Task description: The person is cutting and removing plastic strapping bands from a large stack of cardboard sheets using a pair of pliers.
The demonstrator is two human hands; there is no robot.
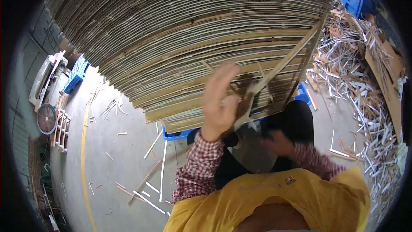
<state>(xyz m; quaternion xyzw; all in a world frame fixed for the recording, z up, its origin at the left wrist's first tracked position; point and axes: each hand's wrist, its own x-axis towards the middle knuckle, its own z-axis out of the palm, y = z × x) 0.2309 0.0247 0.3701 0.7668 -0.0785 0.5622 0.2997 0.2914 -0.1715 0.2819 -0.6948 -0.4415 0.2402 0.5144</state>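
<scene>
Your left hand lies flat, fingers spread, against the near edge of the cardboard stack, steadying the sheets. Your right hand sits low right by a grey sheet; its grip cannot be told. Blue crates stand far left, a scrap pile right.
</scene>
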